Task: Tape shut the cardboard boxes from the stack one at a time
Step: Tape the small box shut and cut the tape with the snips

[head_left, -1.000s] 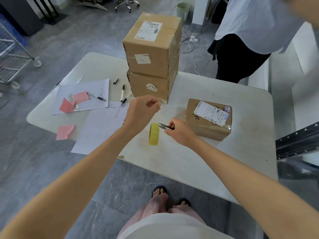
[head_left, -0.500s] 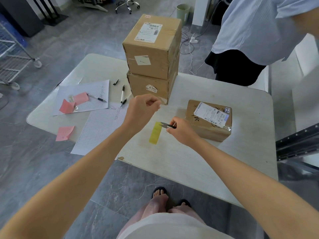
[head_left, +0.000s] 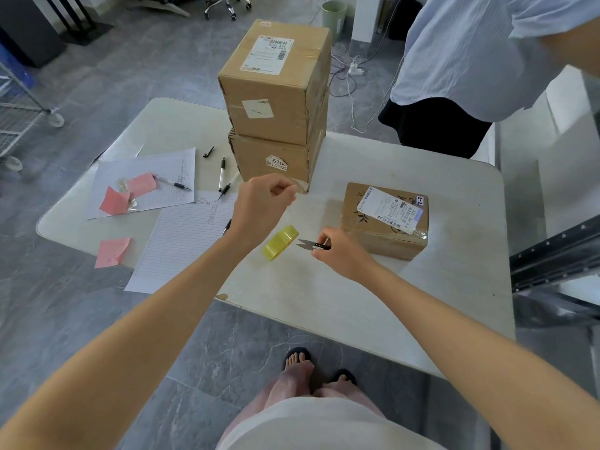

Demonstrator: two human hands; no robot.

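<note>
Yellow tape roll [head_left: 281, 242] twisted, now tilted; right hand [head_left: 341, 254] gripped black metal snips [head_left: 310, 245], left hand [head_left: 263, 203] pinched, contents unclear.

Place: office-like parcel room
Evidence: labelled cardboard boxes [head_left: 276, 102] stacked on a table [head_left: 422, 287], lined papers [head_left: 181, 241], pens [head_left: 221, 173], swivel chair [head_left: 227, 3], wire trolley [head_left: 19, 112]
</note>
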